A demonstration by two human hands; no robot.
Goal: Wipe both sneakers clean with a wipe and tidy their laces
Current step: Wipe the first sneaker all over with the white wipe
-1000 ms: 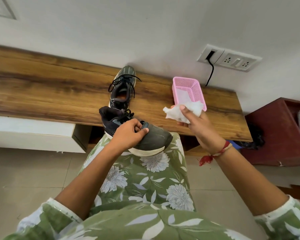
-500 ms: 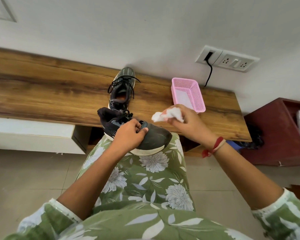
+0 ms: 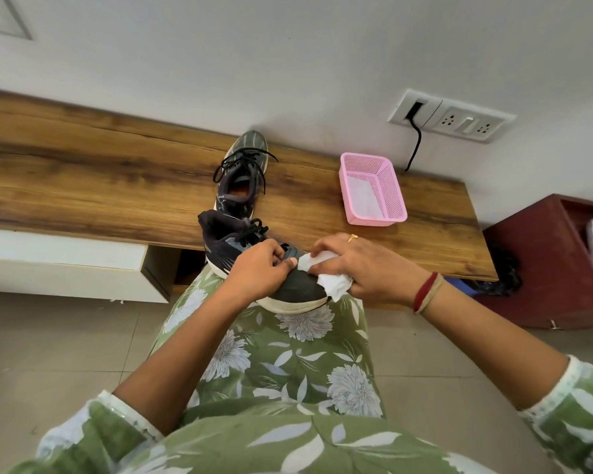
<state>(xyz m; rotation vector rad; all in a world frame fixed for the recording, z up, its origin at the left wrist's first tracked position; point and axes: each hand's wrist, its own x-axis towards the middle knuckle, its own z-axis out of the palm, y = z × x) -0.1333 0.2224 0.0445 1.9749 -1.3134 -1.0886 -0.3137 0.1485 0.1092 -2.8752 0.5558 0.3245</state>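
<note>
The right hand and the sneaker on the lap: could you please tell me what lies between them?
In the head view, a crumpled white wipe lies between the right hand and the toe of the sneaker, gripped by that hand.

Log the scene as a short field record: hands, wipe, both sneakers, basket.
left hand: grips the lap sneaker at its laces
right hand: presses the wipe on that sneaker's toe
lap sneaker: across the person's lap, toe pointing right
second sneaker: upright on the bench, laces loose
pink basket: on the bench, right of the second sneaker, apart from it; something white inside
</note>
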